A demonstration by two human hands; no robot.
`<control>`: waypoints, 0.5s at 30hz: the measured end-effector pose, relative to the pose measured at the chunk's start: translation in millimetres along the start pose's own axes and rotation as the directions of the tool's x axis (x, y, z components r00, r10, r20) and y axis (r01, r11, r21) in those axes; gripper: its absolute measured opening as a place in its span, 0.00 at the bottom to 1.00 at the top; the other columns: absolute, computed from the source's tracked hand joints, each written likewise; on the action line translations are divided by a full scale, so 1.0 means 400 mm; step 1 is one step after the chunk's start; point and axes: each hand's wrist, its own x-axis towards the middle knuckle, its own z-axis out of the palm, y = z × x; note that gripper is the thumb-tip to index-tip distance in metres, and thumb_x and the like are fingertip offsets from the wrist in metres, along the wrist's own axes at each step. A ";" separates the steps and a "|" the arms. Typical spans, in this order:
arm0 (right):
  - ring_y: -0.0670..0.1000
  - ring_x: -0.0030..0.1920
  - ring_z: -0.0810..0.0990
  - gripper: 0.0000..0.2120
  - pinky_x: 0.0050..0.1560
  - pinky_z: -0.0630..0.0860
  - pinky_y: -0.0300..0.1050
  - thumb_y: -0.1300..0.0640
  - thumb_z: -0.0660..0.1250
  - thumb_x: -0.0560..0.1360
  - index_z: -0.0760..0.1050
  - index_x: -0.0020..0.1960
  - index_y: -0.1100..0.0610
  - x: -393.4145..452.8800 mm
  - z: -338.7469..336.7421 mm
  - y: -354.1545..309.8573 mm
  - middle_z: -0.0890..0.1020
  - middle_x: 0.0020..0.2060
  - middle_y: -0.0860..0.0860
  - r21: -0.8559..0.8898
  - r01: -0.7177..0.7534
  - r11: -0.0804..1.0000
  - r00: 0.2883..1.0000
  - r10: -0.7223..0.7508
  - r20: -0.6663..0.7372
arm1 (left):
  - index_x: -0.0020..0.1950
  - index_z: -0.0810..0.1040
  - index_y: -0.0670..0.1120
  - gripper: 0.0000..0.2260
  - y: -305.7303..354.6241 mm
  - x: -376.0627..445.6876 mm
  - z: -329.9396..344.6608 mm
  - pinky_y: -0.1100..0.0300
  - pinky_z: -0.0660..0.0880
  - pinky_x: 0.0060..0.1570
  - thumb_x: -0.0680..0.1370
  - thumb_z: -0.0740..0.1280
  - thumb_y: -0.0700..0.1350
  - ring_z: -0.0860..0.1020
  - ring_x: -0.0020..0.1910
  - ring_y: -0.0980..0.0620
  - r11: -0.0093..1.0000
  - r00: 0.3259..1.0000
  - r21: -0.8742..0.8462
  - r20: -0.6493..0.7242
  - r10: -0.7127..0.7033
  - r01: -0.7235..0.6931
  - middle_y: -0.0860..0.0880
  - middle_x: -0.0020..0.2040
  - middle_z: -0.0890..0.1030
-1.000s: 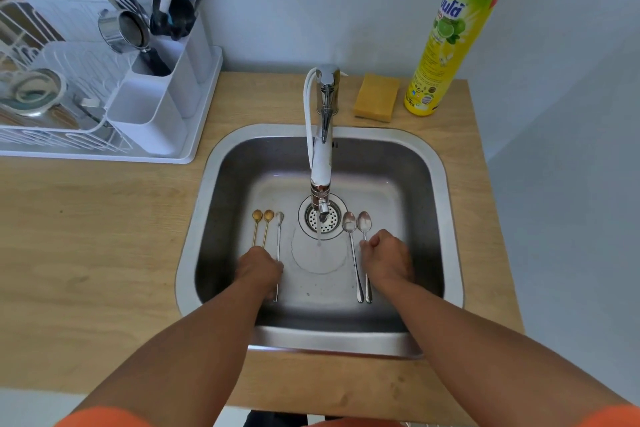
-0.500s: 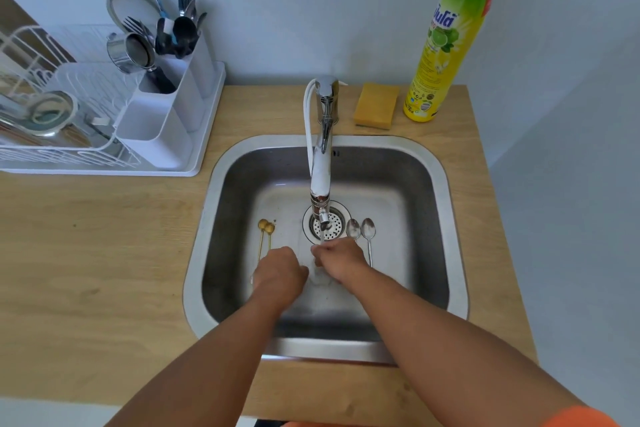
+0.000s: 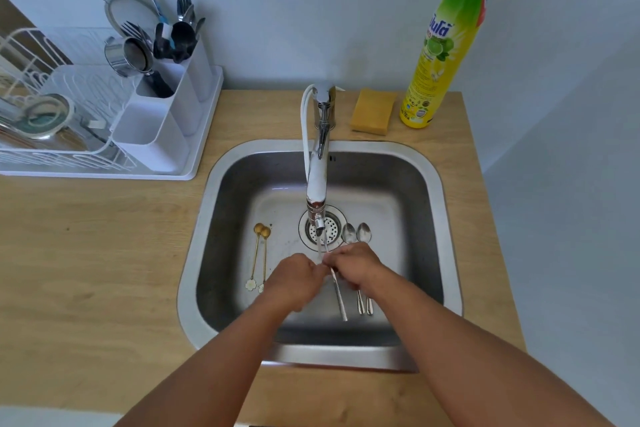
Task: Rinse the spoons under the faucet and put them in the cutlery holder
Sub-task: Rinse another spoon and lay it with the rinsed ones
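While both hands pinch slim spoon under faucet, bottle script unreadable.

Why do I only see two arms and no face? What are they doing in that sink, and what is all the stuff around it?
The camera sits on the person's head and looks down, so you see only their arms. Both hands, the left hand and the right hand, hold one thin silver spoon under the water running from the shiny metal faucet.

In the steel sink two gold spoons with flower ends lie on the left, and two silver spoons on the right, waiting.

On the wooden counter stand a white dish rack with a white cutlery holder, a yellow sponge and a yellow-green bottle of dish soap.
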 end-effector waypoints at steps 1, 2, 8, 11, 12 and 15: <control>0.51 0.31 0.71 0.06 0.26 0.63 0.37 0.57 0.73 0.73 0.86 0.43 0.59 -0.005 -0.012 0.001 0.84 0.34 0.53 -0.003 0.004 1.000 1.000 -0.004 0.019 | 0.48 0.82 0.47 0.14 -0.002 0.009 -0.006 0.57 0.79 0.32 0.81 0.63 0.55 0.83 0.38 0.47 0.978 0.998 -0.201 0.035 -0.052 0.058 0.45 0.46 0.85; 0.50 0.31 0.70 0.06 0.26 0.62 0.36 0.58 0.72 0.73 0.86 0.44 0.60 -0.011 -0.022 0.001 0.84 0.34 0.52 -0.002 0.012 1.000 0.999 -0.012 0.036 | 0.49 0.81 0.47 0.11 -0.002 0.016 -0.012 0.59 0.78 0.30 0.82 0.64 0.53 0.82 0.39 0.49 0.912 0.992 -0.391 0.071 -0.101 0.121 0.45 0.49 0.85; 0.47 0.26 0.66 0.05 0.26 0.61 0.37 0.59 0.71 0.75 0.85 0.42 0.56 -0.056 -0.054 0.001 0.84 0.31 0.49 -0.019 0.054 0.998 0.993 -0.051 0.110 | 0.57 0.84 0.49 0.09 -0.005 0.053 0.003 0.56 0.79 0.40 0.78 0.75 0.50 0.83 0.50 0.51 0.575 0.981 -0.796 0.143 -0.129 0.191 0.50 0.53 0.87; 0.48 0.27 0.68 0.06 0.26 0.64 0.37 0.59 0.70 0.75 0.85 0.43 0.56 -0.073 -0.056 0.014 0.85 0.31 0.49 -0.035 0.056 0.998 0.994 -0.052 0.100 | 0.55 0.85 0.50 0.09 -0.002 0.061 0.024 0.56 0.79 0.39 0.77 0.76 0.50 0.83 0.45 0.53 0.537 0.989 -0.831 0.103 -0.104 0.143 0.51 0.50 0.88; 0.48 0.28 0.70 0.06 0.27 0.66 0.38 0.59 0.70 0.76 0.85 0.43 0.56 -0.077 -0.056 0.019 0.85 0.31 0.49 -0.044 0.060 0.997 0.994 -0.056 0.091 | 0.54 0.85 0.50 0.08 -0.002 0.064 0.032 0.56 0.80 0.39 0.78 0.75 0.50 0.82 0.43 0.53 0.544 0.991 -0.830 0.077 -0.107 0.123 0.51 0.50 0.88; 0.48 0.28 0.76 0.08 0.29 0.73 0.39 0.59 0.68 0.78 0.85 0.45 0.58 -0.087 -0.054 0.029 0.84 0.30 0.49 -0.033 0.061 0.998 0.992 -0.057 0.114 | 0.50 0.86 0.47 0.08 0.004 0.064 0.057 0.56 0.82 0.37 0.79 0.73 0.51 0.81 0.37 0.53 0.537 0.989 -0.841 -0.009 -0.145 0.071 0.50 0.41 0.87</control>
